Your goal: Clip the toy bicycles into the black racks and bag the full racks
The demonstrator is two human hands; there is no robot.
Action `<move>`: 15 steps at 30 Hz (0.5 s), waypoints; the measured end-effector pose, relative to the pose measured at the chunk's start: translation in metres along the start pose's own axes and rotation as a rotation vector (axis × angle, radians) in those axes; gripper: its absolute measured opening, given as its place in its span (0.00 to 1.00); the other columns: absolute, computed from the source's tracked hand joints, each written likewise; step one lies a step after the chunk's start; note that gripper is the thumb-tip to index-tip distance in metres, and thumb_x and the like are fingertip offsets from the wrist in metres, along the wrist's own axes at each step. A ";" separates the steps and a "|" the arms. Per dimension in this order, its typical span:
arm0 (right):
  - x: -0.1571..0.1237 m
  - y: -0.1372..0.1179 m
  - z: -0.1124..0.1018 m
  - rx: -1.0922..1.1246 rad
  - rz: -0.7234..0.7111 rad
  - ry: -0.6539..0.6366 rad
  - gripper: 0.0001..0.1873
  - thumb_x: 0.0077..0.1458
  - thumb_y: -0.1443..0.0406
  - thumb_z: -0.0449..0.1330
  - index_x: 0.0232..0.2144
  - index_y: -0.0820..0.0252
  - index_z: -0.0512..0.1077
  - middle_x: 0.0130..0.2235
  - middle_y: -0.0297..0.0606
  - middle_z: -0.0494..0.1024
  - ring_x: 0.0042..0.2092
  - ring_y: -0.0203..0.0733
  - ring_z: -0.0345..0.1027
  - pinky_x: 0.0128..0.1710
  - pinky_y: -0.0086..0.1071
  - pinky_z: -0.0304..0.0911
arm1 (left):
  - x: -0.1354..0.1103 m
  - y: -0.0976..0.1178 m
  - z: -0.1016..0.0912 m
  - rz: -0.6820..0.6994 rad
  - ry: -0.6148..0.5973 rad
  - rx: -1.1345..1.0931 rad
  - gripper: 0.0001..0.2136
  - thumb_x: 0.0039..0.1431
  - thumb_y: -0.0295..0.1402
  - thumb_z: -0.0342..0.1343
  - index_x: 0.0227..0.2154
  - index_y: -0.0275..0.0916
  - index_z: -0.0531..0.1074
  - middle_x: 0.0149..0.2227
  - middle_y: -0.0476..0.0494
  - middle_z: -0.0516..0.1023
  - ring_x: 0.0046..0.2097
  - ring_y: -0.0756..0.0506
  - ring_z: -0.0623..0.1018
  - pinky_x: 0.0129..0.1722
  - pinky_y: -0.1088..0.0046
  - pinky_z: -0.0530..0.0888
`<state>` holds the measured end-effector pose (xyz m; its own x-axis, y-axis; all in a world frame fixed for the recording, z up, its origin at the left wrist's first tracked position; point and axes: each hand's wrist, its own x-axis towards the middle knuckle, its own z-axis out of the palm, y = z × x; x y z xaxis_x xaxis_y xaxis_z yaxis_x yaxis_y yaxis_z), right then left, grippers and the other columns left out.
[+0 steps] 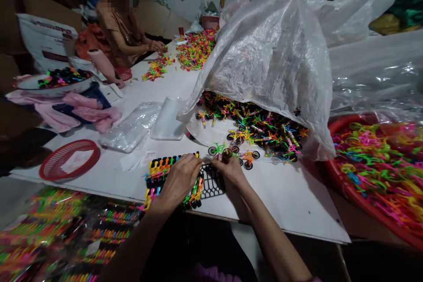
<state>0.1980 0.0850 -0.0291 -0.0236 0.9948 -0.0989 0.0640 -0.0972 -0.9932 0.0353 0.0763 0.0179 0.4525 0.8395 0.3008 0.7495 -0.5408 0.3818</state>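
My left hand (pixel 180 178) rests with curled fingers on a black grid rack (pixel 213 183) partly filled with small bright toy bicycles (pixel 158 172). My right hand (pixel 228 168) pinches a small toy bicycle at the rack's top edge; its fingers are closed round the piece. Just beyond the hands lies a heap of loose toy bicycles (pixel 261 128) spilling from under a big clear plastic bag (pixel 274 57). A green bicycle (pixel 216 149) and an orange one (pixel 248 158) lie nearest my right hand.
A white table (pixel 291 194) carries flat clear bags (pixel 135 125) and a red basket (pixel 69 158). A red tub (pixel 350 194) of coloured parts stands right. Another person (pixel 122 31) sits at the far left beside coloured piles (pixel 194 48). Filled racks (pixel 99 233) lie below.
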 end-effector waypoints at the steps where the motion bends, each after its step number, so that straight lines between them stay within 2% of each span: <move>1: -0.003 -0.001 0.001 0.011 -0.011 0.015 0.15 0.43 0.55 0.60 0.22 0.63 0.67 0.21 0.30 0.66 0.24 0.32 0.58 0.26 0.27 0.55 | -0.002 0.000 0.001 0.011 -0.003 -0.008 0.08 0.60 0.27 0.46 0.35 0.34 0.70 0.33 0.43 0.72 0.38 0.45 0.71 0.40 0.67 0.69; 5: -0.008 0.001 0.007 -0.076 -0.029 -0.023 0.11 0.45 0.59 0.58 0.24 0.62 0.68 0.24 0.32 0.70 0.27 0.34 0.62 0.28 0.27 0.58 | -0.004 0.001 0.002 0.029 -0.054 -0.029 0.08 0.60 0.25 0.46 0.33 0.35 0.70 0.32 0.44 0.72 0.37 0.46 0.71 0.38 0.68 0.69; 8: -0.009 0.013 0.015 -0.181 -0.038 0.002 0.10 0.48 0.61 0.55 0.28 0.63 0.69 0.26 0.35 0.73 0.28 0.37 0.64 0.30 0.28 0.59 | -0.004 0.000 0.002 0.025 -0.025 -0.059 0.08 0.59 0.25 0.47 0.35 0.37 0.71 0.33 0.45 0.74 0.37 0.46 0.73 0.38 0.69 0.70; 11: -0.008 0.022 0.021 -0.402 -0.137 -0.021 0.05 0.48 0.67 0.54 0.29 0.62 0.69 0.30 0.37 0.73 0.31 0.38 0.65 0.32 0.28 0.59 | -0.006 0.000 0.004 -0.007 0.036 -0.089 0.09 0.58 0.30 0.51 0.42 0.37 0.69 0.39 0.43 0.75 0.41 0.46 0.74 0.42 0.68 0.70; 15: -0.009 0.023 0.020 -0.772 -0.255 -0.183 0.10 0.47 0.73 0.50 0.32 0.61 0.67 0.33 0.38 0.71 0.34 0.39 0.64 0.33 0.29 0.56 | -0.008 -0.001 0.007 -0.024 0.063 -0.065 0.15 0.56 0.36 0.54 0.45 0.36 0.67 0.41 0.42 0.75 0.42 0.44 0.75 0.43 0.67 0.71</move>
<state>0.1800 0.0732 -0.0525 -0.2874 0.9566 0.0484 0.6993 0.2441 -0.6719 0.0341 0.0705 0.0092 0.4021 0.8482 0.3449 0.7259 -0.5249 0.4445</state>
